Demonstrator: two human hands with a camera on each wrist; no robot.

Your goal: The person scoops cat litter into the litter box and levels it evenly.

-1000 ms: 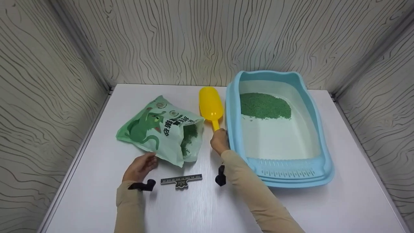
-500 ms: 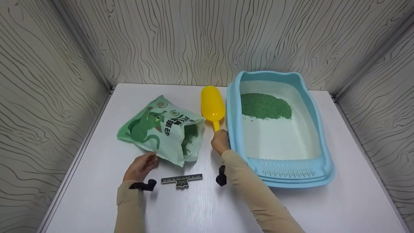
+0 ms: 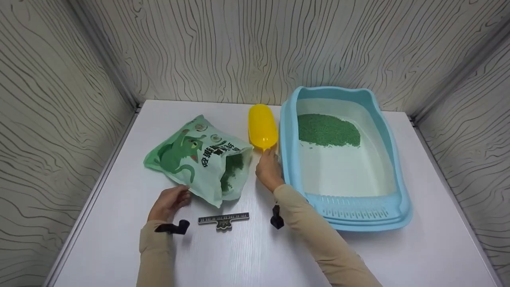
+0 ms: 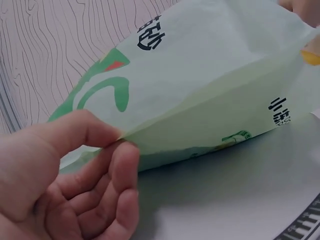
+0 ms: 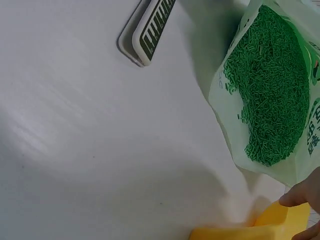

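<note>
In the head view, a green-and-white cat litter bag (image 3: 179,155) lies on its side, its mouth facing right and green pellets (image 5: 272,85) showing inside. My left hand (image 3: 169,201) pinches the bag's near edge between thumb and forefinger, as the left wrist view shows; its other fingers curl below. A yellow scoop (image 3: 263,125) lies between the bag and a blue litter box (image 3: 290,159), bowl pointing away. My right hand (image 3: 269,169) holds the scoop where handle meets bowl, thumb on the yellow plastic in the right wrist view. The hand covers the handle in the head view.
Green pellets (image 3: 328,129) form a patch at the far end inside the litter box. A dark clip (image 3: 223,220) with piano-key markings lies on the white table (image 3: 239,263) in front of the bag. Patterned walls (image 3: 207,52) enclose the table's back and sides.
My right hand has slid forward along the scoop's handle toward its bowl. My left hand has shifted slightly left along with the bag's near edge.
</note>
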